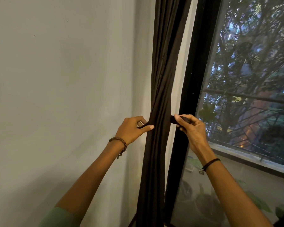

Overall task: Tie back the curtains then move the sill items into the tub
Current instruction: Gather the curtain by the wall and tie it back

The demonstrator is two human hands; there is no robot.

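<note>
- The dark brown curtain (161, 79) hangs gathered into a narrow bundle of folds between the pale wall (64, 79) and the black window frame (192, 89).
- A dark tie-back strap (172, 119) runs behind the bundle at hand height. One end comes out on the wall side and the other on the window side.
- The left hand (131, 130) is against the curtain's wall-side edge. Its grip is closed: thumb and curled fingers pinch the strap's end, and the thumb tip lies on the curtain folds.
- The right hand (190, 130) is just beside the curtain, in front of the window frame. Its grip is also closed, with thumb and fingers pinching the strap's other end, which shows as a short flat piece between curtain and thumb.
- The left wrist wears a brown beaded bracelet (120, 143). The right wrist wears a thin black cord (211, 163) with a small metal charm.
- A pale green sleeve (56, 217) shows at the lower edge on the left arm.
- The window sill (252, 157) runs along the bottom of the pane to the right of the right forearm. Trees (252, 46) and a metal railing (261, 112) show through the glass.
- Below the sill, a hazy sheer panel (203, 202) shows dim green leaf shapes; what they are I cannot tell.
</note>
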